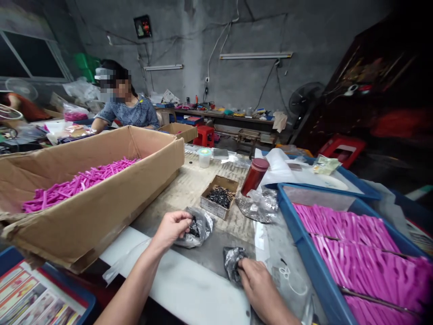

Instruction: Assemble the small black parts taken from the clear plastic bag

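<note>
My left hand (176,225) is closed in a pinch at the mouth of a clear plastic bag (202,229) that has small black parts in it. What the fingertips hold is too small to make out. To the right, my right hand (253,273) reaches into a dark, crumpled plastic bag (232,262), and its fingertips are hidden there. Just beyond both hands stands a small cardboard box (216,208) holding black and brown small parts. White loops of thread (284,272) lie right of my right hand.
A long cardboard box (101,212) of loose pink strips stands at left. A blue tray (304,250) with pink pieces in rows is at right. Behind the small box are a red jar (254,176) and a lidded tub (204,159). A co-worker (130,108) sits across the table.
</note>
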`<action>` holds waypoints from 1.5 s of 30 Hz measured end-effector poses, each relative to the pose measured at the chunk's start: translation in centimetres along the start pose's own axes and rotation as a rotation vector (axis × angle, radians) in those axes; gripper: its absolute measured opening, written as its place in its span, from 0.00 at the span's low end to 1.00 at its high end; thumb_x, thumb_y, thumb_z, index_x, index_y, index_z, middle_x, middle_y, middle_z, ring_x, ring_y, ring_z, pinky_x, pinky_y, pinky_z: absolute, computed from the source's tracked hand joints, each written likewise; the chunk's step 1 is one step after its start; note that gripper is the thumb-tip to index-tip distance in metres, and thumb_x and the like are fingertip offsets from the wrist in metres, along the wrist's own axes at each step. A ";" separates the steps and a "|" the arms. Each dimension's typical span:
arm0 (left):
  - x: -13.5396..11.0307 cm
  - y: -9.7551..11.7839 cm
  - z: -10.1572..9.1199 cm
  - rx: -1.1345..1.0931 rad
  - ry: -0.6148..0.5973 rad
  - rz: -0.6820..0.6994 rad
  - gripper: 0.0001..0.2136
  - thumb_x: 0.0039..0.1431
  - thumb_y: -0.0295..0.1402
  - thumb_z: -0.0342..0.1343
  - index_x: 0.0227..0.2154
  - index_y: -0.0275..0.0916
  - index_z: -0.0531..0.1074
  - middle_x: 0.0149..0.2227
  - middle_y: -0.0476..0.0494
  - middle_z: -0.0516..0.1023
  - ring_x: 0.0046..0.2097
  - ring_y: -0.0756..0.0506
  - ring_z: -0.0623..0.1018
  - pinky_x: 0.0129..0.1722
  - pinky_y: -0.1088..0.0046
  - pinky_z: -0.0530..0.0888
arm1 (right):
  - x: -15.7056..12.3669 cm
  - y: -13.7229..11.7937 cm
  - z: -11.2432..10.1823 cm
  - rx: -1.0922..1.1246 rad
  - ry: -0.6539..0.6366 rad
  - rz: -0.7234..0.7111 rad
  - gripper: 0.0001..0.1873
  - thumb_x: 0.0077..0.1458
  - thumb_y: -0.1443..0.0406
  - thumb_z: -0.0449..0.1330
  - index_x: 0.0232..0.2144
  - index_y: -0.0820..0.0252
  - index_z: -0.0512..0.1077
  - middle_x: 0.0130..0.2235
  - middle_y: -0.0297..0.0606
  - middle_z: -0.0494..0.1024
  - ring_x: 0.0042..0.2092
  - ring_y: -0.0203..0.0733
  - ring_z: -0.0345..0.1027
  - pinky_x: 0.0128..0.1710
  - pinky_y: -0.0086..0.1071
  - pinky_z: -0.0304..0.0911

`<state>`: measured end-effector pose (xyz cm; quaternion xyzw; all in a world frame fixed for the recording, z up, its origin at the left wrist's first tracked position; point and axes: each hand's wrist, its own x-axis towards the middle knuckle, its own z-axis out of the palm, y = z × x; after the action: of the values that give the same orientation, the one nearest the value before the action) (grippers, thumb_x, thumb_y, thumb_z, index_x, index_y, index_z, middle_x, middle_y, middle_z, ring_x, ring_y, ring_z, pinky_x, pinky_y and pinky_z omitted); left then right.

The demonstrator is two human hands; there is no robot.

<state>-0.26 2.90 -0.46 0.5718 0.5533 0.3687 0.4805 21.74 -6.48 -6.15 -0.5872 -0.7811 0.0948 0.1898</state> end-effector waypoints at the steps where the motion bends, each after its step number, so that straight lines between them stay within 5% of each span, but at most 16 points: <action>1: -0.1 -0.1 0.3 -0.057 -0.022 -0.015 0.11 0.40 0.35 0.52 0.25 0.31 0.66 0.14 0.53 0.64 0.13 0.57 0.59 0.13 0.82 0.57 | -0.1 0.1 0.1 0.029 0.026 -0.003 0.10 0.46 0.74 0.46 0.23 0.61 0.65 0.24 0.37 0.71 0.28 0.41 0.64 0.29 0.32 0.56; 6: -1.0 -0.6 2.2 -0.400 -0.197 -0.105 0.12 0.39 0.33 0.56 0.27 0.29 0.68 0.16 0.50 0.66 0.15 0.58 0.60 0.13 0.83 0.53 | -0.3 0.1 0.0 0.155 0.094 -0.016 0.12 0.46 0.74 0.46 0.30 0.62 0.67 0.28 0.41 0.73 0.32 0.42 0.65 0.32 0.34 0.59; 12: -1.9 -0.4 4.1 -0.462 -0.351 -0.164 0.12 0.38 0.31 0.58 0.27 0.29 0.68 0.15 0.52 0.64 0.15 0.59 0.58 0.14 0.83 0.51 | -0.5 -0.4 -0.8 0.257 0.106 0.047 0.13 0.47 0.73 0.46 0.31 0.62 0.68 0.29 0.41 0.72 0.33 0.42 0.65 0.32 0.33 0.61; 31: -3.6 0.1 8.4 -0.218 -0.468 -0.131 0.05 0.41 0.30 0.51 0.17 0.33 0.64 0.09 0.56 0.62 0.12 0.58 0.54 0.12 0.83 0.50 | -1.1 -0.7 -1.6 1.046 0.166 0.300 0.09 0.47 0.68 0.52 0.32 0.61 0.68 0.31 0.37 0.73 0.33 0.40 0.65 0.34 0.30 0.60; 45: -4.5 0.4 9.5 -0.162 -0.463 -0.080 0.05 0.41 0.29 0.51 0.18 0.32 0.68 0.12 0.56 0.61 0.14 0.57 0.55 0.15 0.82 0.54 | -1.1 -1.1 -1.8 1.057 0.170 0.311 0.08 0.46 0.66 0.53 0.31 0.60 0.70 0.28 0.36 0.73 0.32 0.40 0.65 0.32 0.30 0.60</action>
<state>8.40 -2.82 -2.15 0.5783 0.4193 0.2515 0.6531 21.76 -7.97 -4.34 -0.5260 -0.5134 0.4528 0.5047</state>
